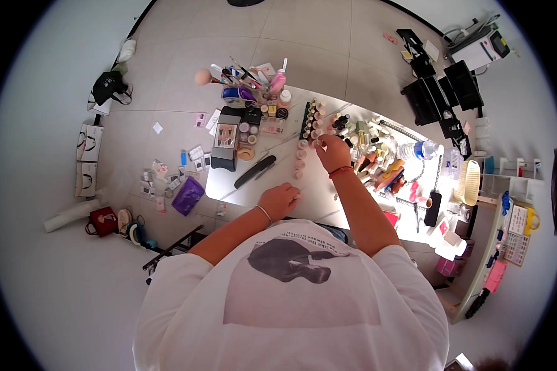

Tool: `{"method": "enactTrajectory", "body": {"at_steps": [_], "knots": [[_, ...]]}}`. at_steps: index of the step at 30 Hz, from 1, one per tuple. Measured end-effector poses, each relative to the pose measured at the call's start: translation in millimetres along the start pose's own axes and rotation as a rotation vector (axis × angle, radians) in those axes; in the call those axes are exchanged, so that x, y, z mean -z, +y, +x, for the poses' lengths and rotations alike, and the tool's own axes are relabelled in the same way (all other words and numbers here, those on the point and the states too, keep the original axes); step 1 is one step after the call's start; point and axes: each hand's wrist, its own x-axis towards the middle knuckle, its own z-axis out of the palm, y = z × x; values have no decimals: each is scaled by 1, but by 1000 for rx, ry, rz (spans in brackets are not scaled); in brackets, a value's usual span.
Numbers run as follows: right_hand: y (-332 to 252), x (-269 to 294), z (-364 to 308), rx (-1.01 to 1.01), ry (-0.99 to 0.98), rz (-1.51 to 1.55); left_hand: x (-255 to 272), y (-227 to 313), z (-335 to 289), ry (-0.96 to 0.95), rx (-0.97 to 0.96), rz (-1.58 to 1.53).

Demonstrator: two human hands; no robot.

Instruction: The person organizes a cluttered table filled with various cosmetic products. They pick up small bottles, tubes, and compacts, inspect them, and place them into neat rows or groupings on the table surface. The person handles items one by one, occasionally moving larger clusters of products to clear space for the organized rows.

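A row of small pale pink bottles (pixel 300 165) runs across the white marble-patterned table (pixel 272 142). At the row's middle is my right hand (pixel 334 154), its fingers bent and pinched at one small bottle (pixel 316 143). Beside the row's far end lies a dark green tray (pixel 305 123) with gold-capped little bottles. Near the front edge rests my left hand (pixel 278 201), fingers curled together; whatever lies between its fingertips is too small to make out. A black elongated case (pixel 255 172) lies farther left.
Crowded bottles and tubes (pixel 377 148) cover the table's right side, with a water bottle (pixel 424 150) and a black phone (pixel 434 208). Back left stand a brush holder (pixel 241 80) and a grey-black box (pixel 227 139). A purple pouch (pixel 188 196) lies on the floor.
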Motion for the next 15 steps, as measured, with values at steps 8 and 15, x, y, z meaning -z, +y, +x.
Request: {"method": "enactTrajectory", "body": {"at_steps": [8, 15], "knots": [[-2, -5, 2, -2, -26, -28, 3, 4, 1, -25, 11, -2], [-1, -5, 0, 20, -18, -30, 5, 8, 4, -70, -19, 26]]}}
